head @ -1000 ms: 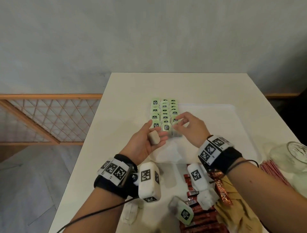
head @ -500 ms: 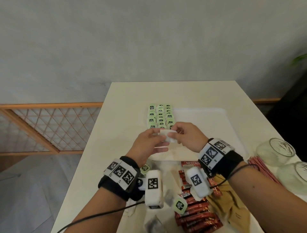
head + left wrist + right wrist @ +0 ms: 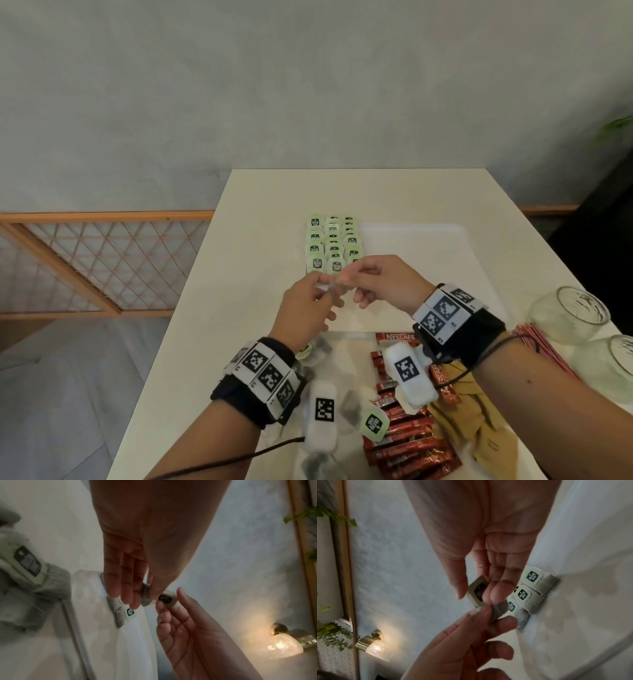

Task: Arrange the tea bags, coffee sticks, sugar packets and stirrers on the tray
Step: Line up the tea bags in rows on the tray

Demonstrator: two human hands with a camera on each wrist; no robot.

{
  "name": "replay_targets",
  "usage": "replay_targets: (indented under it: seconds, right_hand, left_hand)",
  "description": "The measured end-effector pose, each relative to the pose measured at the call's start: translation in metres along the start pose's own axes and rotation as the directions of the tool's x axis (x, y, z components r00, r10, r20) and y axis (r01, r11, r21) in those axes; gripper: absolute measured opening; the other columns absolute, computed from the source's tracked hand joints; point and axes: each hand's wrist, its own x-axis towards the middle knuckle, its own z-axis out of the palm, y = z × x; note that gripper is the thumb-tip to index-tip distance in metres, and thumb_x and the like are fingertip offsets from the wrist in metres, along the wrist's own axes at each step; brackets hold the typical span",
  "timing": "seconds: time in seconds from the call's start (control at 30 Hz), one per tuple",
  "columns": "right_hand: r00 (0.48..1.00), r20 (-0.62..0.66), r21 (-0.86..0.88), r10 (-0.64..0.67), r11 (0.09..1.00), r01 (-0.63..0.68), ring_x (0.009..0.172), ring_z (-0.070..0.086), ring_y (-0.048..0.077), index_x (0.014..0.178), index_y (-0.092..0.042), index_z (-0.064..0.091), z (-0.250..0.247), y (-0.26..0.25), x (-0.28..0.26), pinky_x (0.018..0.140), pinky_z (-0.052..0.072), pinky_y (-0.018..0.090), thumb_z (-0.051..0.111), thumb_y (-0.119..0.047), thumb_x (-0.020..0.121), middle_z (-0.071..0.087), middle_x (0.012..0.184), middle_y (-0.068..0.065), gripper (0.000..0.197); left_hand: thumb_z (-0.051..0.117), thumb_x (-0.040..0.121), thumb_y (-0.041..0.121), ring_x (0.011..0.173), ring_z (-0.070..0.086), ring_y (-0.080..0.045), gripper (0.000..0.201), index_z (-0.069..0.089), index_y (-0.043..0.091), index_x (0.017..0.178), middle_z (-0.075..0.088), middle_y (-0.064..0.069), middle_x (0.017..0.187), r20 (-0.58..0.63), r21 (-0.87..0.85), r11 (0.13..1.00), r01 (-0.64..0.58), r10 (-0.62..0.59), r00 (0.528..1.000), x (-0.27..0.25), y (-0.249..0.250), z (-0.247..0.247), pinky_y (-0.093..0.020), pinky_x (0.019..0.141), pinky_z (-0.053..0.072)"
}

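Observation:
Both hands hold one tea bag [image 3: 337, 288] in the air over the near-left corner of the white tray [image 3: 428, 260]. My left hand [image 3: 327, 294] [image 3: 142, 599] pinches the grey pouch [image 3: 499, 609]. Thumb and fingers of my right hand [image 3: 347, 282] [image 3: 477, 596] pinch its pale green tag [image 3: 167, 598]. Three rows of tea bags [image 3: 330, 243] with green tags lie along the tray's left side, just beyond the hands. Red coffee sticks [image 3: 407, 445], brown sugar packets [image 3: 479, 428] and red stirrers [image 3: 541, 349] lie on the table near me.
Loose tea bags [image 3: 373, 423] lie on the table [image 3: 239, 274] under my wrists. Two glass jars [image 3: 568, 315] stand at the right edge. The right part of the tray is bare. A wooden lattice rail [image 3: 102, 260] runs left of the table.
A second ago my right hand was at the near end of the rows and my left held a bag in its palm. Now both hands pinch one bag, raised slightly nearer to me.

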Motion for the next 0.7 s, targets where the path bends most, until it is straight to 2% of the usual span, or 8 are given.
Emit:
replay_targets:
  seconds: [0.1, 0.2, 0.27, 0.37, 0.47, 0.57, 0.7]
  right_hand:
    - [1.0, 0.014, -0.072, 0.001, 0.997, 0.0, 0.056, 0.06, 0.013, 0.101, -0.004, 0.069, 0.001, 0.008, 0.009, 0.057, 0.055, 0.025, 0.066, -0.007, 0.089, 0.065, 0.068, 0.006, 0.013]
    - [0.999, -0.052, -0.319, -0.011, 0.948, -0.006, 0.054, 0.055, 0.012, 0.091, -0.015, 0.07, 0.006, 0.021, 0.024, 0.053, 0.05, 0.025, 0.067, -0.022, 0.09, 0.06, 0.062, -0.003, 0.007]
    - [0.998, -0.066, -0.429, -0.006, 0.903, -0.022, 0.053, 0.054, 0.009, 0.086, -0.022, 0.069, 0.012, 0.027, 0.034, 0.053, 0.047, 0.022, 0.068, -0.028, 0.088, 0.058, 0.062, -0.009, 0.006]
    - [0.999, -0.043, -0.495, 0.014, 0.868, -0.034, 0.055, 0.054, 0.007, 0.082, -0.023, 0.068, 0.021, 0.031, 0.049, 0.054, 0.043, 0.017, 0.068, -0.028, 0.088, 0.058, 0.064, -0.01, 0.008]
    - [0.999, -0.046, -0.565, -0.011, 0.825, -0.017, 0.062, 0.054, 0.008, 0.078, -0.023, 0.068, 0.025, 0.03, 0.066, 0.064, 0.047, 0.024, 0.07, -0.027, 0.086, 0.058, 0.065, -0.01, 0.01]
    - [0.993, -0.095, -0.611, -0.074, 0.791, 0.001, 0.074, 0.056, 0.01, 0.08, -0.017, 0.072, 0.028, 0.029, 0.081, 0.073, 0.047, 0.025, 0.073, -0.026, 0.083, 0.062, 0.074, -0.007, 0.009]
    - [0.983, -0.149, -0.602, -0.108, 0.799, -0.004, 0.079, 0.058, 0.011, 0.085, -0.015, 0.072, 0.028, 0.029, 0.095, 0.076, 0.049, 0.025, 0.072, -0.024, 0.083, 0.061, 0.077, -0.009, 0.009]
  left_hand:
    - [0.06, 0.095, 0.029, 0.065, 0.063, -0.008, 0.011, 0.068, 0.022, 0.096, 0.076, 0.003, 0.083, 0.013, 0.016, 0.999, 0.045, -0.045, 0.999, 0.006, -0.01, -0.008, -0.031, 0.061, 0.054]
    - [0.067, 0.088, 0.035, 0.072, 0.06, 0.001, 0.011, 0.073, 0.027, 0.083, 0.073, 0.011, 0.085, 0.011, 0.132, 0.99, 0.051, -0.052, 0.999, 0.017, -0.025, -0.015, -0.029, 0.073, 0.049]
    - [0.073, 0.081, 0.038, 0.084, 0.062, -0.006, 0.014, 0.074, 0.024, 0.084, 0.072, 0.009, 0.09, -0.002, 0.197, 0.975, 0.099, -0.1, 0.995, 0.025, -0.032, -0.02, -0.028, 0.077, 0.045]
    - [0.081, 0.073, 0.044, 0.087, 0.063, -0.011, 0.031, 0.071, 0.02, 0.091, 0.07, 0.005, 0.091, 0.001, 0.287, 0.944, 0.162, -0.169, 0.986, 0.036, -0.038, -0.026, -0.025, 0.071, 0.044]
    - [0.083, 0.073, 0.041, 0.085, 0.064, -0.014, 0.035, 0.068, 0.018, 0.096, 0.069, 0.003, 0.091, 0.013, 0.328, 0.929, 0.17, -0.184, 0.983, 0.05, -0.04, -0.032, -0.024, 0.067, 0.044]
    - [0.078, 0.078, 0.033, 0.088, 0.064, -0.018, 0.025, 0.066, 0.02, 0.096, 0.069, 0.0, 0.092, -0.009, 0.397, 0.903, 0.164, -0.175, 0.984, 0.067, -0.041, -0.037, -0.031, 0.075, 0.052]
    - [0.079, 0.077, 0.032, 0.085, 0.066, -0.022, 0.025, 0.055, 0.027, 0.08, 0.064, 0.001, 0.086, -0.019, 0.393, 0.901, 0.184, -0.192, 0.981, 0.079, -0.042, -0.039, -0.042, 0.079, 0.057]
